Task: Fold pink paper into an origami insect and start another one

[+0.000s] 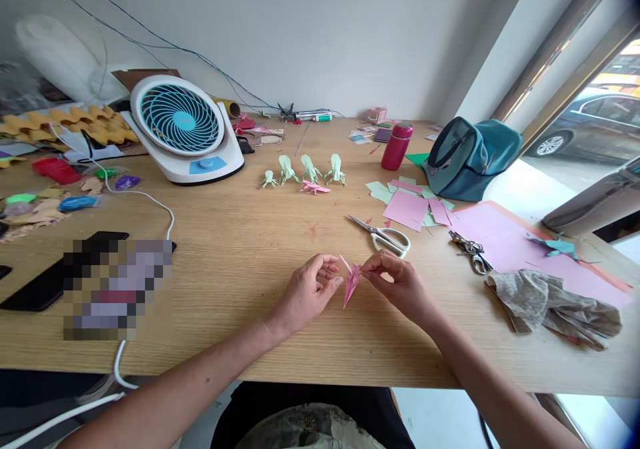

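Note:
A pink folded-paper figure (351,282) with pointed ends is held just above the table's front half. My right hand (397,279) pinches its right side between thumb and fingertips. On the other side, my left hand (313,287) has its fingers curved and thumb apart from them, close to the figure with a small gap. White-handled scissors (387,237) lie just beyond my right hand. Farther back stand several pale green folded-paper figures (310,168) in a row, with a pink folded-paper figure (315,188) in front of them.
Cut pink and green paper pieces (406,209) lie right of centre, near a red bottle (397,148) and a teal bag (470,159). Keys (470,249) and a crumpled cloth (555,309) lie at the right. A white fan (183,129) stands at the left rear.

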Available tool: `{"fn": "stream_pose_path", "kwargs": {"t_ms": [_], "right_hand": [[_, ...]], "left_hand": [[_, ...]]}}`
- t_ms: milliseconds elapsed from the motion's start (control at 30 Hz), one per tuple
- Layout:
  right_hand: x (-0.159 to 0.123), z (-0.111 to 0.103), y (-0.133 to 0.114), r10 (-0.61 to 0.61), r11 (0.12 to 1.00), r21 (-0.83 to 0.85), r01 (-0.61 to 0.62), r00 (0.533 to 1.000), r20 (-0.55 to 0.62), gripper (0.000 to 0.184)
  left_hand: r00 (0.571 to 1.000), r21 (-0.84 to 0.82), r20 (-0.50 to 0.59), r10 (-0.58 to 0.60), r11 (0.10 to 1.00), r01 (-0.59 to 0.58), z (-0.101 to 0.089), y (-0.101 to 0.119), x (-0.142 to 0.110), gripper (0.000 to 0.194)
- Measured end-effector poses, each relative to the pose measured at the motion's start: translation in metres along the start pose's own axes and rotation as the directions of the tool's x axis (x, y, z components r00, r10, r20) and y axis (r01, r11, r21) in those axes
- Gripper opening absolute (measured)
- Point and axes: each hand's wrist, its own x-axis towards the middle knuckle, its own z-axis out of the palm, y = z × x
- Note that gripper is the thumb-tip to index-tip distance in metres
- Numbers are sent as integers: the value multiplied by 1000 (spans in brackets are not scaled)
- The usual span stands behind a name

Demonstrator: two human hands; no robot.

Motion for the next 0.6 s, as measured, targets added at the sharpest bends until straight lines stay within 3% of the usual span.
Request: {"fn": "stream_pose_path", "kwargs": {"t_ms": [167,333,467,533,600], "right_hand": [[10,-3,-11,-106,993,51,108,993,-44,11],[21,-5,-19,-232,973,-34,230,971,-60,10],[31,-10,-24,-283,955,-102,279,959,-25,11],[35,-16,-21,-282,949,-138,282,959,20,10],[38,-23,-11,-237,945,-226,235,971,20,20]], "left_hand": [[965,-307,235,-116,933,188,-3,16,17,40],[920,-397,304,-248,845,359,-9,24,31,48],[883,-437,387,-264,791,428,-13,21,43,46],[881,-444,384,-276,781,439,-15,17,52,44],[884,-462,368,-287,769,442,-15,13,63,42]]}}
